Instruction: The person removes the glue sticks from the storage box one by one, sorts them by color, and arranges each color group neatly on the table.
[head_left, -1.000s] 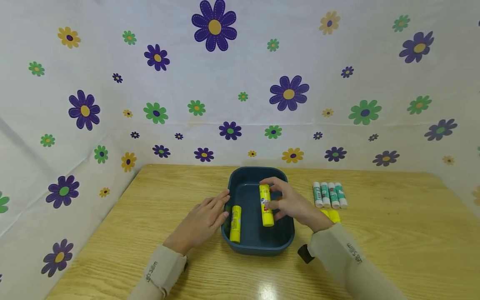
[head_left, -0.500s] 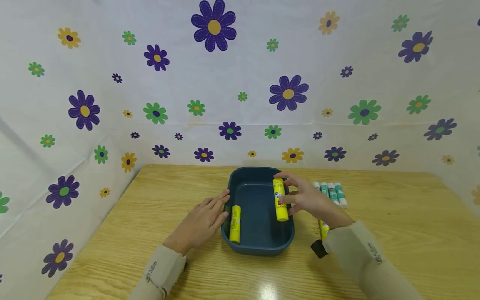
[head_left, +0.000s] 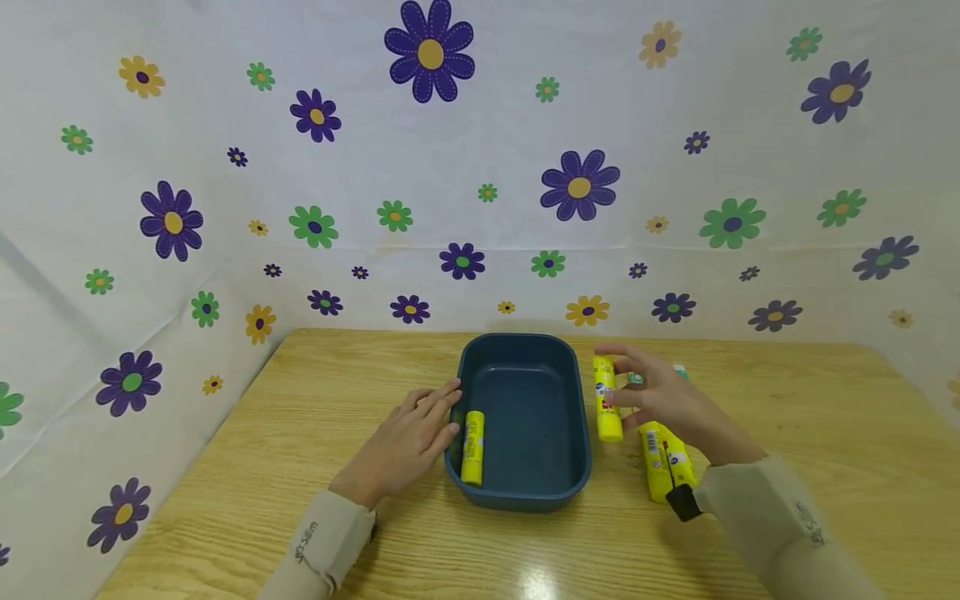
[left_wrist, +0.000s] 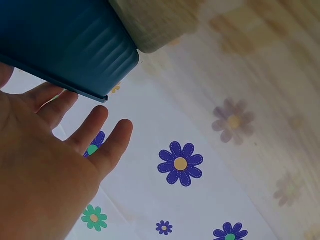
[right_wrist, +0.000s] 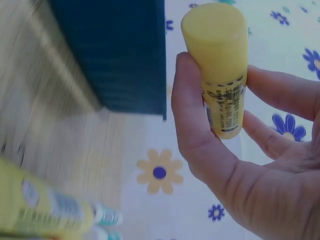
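My right hand pinches a yellow glue stick between thumb and fingers, just right of the dark blue bin. In the right wrist view that glue stick stands near the bin's outer wall. A second yellow glue stick lies inside the bin along its left side. My left hand rests with extended fingers on the bin's left rim. Seen from the left wrist, those fingers are spread, some touching the rim from outside.
Yellow glue sticks lie side by side on the wooden table, right of the bin and partly behind my right wrist. Smaller green-and-white glue sticks lie behind them, mostly hidden by my right hand. A flowered cloth hangs behind the table.
My right hand has carried the yellow glue stick rightward, from over the bin's inside to beyond its right rim. The left hand and the glue stick lying in the bin stay put.
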